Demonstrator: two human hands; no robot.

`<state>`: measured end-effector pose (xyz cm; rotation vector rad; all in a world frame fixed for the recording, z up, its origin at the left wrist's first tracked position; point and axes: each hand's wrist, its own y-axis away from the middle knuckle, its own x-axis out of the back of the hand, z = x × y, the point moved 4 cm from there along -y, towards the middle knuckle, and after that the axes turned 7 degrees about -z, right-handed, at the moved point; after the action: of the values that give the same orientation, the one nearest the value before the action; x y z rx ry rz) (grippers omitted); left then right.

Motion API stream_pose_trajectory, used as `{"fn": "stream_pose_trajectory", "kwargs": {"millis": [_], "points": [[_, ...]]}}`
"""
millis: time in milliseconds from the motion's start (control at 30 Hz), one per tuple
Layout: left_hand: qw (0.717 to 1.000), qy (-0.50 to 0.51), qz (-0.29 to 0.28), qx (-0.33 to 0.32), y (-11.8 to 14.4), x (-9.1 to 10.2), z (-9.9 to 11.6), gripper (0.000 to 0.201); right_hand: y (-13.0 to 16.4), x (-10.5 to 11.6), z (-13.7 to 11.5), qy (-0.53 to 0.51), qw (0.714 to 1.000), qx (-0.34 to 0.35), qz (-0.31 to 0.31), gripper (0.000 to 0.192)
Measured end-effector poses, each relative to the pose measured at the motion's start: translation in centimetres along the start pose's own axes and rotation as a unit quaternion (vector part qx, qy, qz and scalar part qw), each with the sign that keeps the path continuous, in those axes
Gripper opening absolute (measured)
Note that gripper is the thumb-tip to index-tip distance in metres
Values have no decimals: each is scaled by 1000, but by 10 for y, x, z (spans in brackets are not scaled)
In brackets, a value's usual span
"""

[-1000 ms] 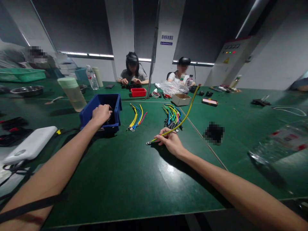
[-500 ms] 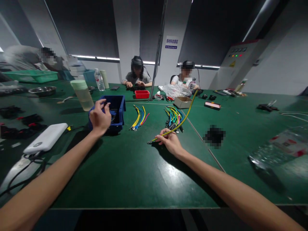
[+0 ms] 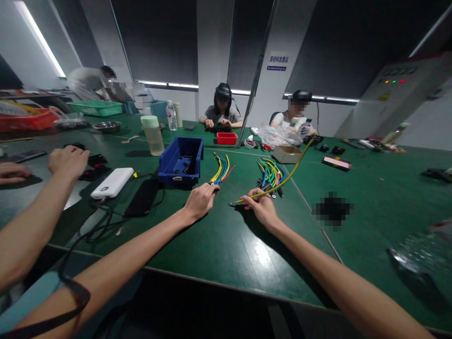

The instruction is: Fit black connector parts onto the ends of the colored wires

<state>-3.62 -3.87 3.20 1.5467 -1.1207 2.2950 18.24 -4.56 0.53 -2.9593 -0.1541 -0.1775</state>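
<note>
A yellow-green wire (image 3: 295, 170) with a ring terminal at its near end is pinched in my right hand (image 3: 263, 207). Its far end arcs up to the right. Behind that hand lies a larger bundle of coloured wires (image 3: 270, 172). My left hand (image 3: 201, 201) has its fingers drawn together at the terminal ends of a smaller group of yellow, blue and red wires (image 3: 222, 167). Its fingertips partly hide those ends, so whatever they pinch is not clear. Just behind my left hand stands a blue bin (image 3: 181, 176) holding small black parts.
At left are a white power bank (image 3: 113, 182) with cables, a black phone (image 3: 141, 198) and another person's arms (image 3: 38, 221). A bottle with a green lid (image 3: 152, 136) stands beside the bin. A red tray (image 3: 226, 138) and cardboard box (image 3: 287, 154) sit further back; two people sit opposite.
My left hand has left the blue bin and come down to the smaller wire group. The right hand keeps its wire. The view has turned left, bringing another person's arms into sight.
</note>
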Motion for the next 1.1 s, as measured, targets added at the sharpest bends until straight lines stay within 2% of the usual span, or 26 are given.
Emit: {"fn": "stream_pose_trajectory", "kwargs": {"millis": [233,433,633,900,1100], "points": [[997,53,46,-16,-4,3,-11,23,-1,-3,0,-36,999,-19,3,33],[996,69,63,-5,-5,1,-19,25,2,-8,-5,-54,998,-21,4,32],[996,86,27,5,-5,-5,-24,25,1,-10,-5,-69,997,-31,22,32],[995,96,-3,2,-8,-3,-20,23,-9,-12,-2,-50,996,-20,65,38],[993,117,6,14,-11,-1,-20,20,-28,-21,0,-35,992,-10,122,36]]}}
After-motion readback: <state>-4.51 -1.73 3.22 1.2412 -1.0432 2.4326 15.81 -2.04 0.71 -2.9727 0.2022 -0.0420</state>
